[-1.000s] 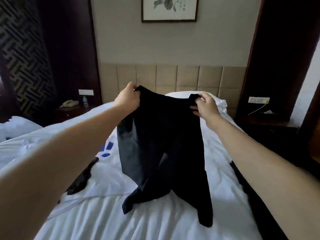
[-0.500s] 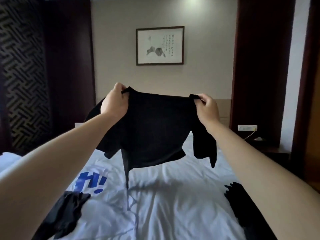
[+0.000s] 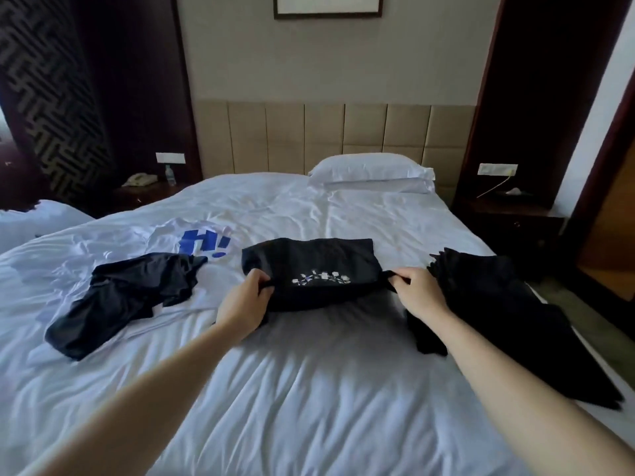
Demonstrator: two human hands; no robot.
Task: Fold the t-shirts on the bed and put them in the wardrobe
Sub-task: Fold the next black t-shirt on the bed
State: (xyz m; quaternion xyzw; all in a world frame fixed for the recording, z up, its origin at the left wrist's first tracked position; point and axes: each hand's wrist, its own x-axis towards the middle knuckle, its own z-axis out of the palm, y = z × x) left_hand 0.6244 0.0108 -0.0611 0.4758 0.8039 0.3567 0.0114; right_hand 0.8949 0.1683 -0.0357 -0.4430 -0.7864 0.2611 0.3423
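White bedding covers the bed (image 3: pixel 309 400), with a pillow (image 3: pixel 371 171) against a padded tan headboard (image 3: pixel 326 139). At mid-bed lies the black t-shirt (image 3: pixel 309 262), folded over on itself, a small white print showing on its near side. The left hand (image 3: pixel 245 300) pinches its near left edge, fingers curled round the cloth; the right hand (image 3: pixel 417 290) pinches its right end likewise. To the left, a crumpled dark t-shirt (image 3: pixel 130 297) lies partly on a white t-shirt (image 3: pixel 202 242) with blue lettering. Another dark garment (image 3: pixel 508 310) is spread along the bed's right edge.
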